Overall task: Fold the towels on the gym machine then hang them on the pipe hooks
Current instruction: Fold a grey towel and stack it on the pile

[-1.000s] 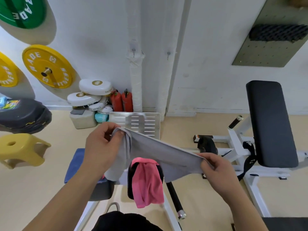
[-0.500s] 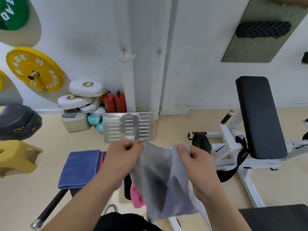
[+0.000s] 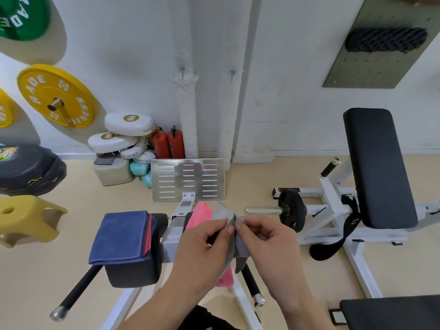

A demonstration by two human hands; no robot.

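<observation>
- The left hand (image 3: 202, 241) pinches the top edge of a grey towel (image 3: 240, 248) between thumb and fingers, over the middle of the gym machine (image 3: 172, 244).
- The right hand (image 3: 266, 239) pinches the same edge, right against the left hand (the cloth hangs doubled below them).
- A pink towel (image 3: 201, 215) drapes over the machine just behind the hands.
- A folded blue towel (image 3: 121, 236) lies on the left pad (image 3: 133, 275), with a red edge showing beneath it.
- Two hooks (image 3: 182, 70) sit on the wall pipes (image 3: 187, 115), well apart from the towels.
</observation>
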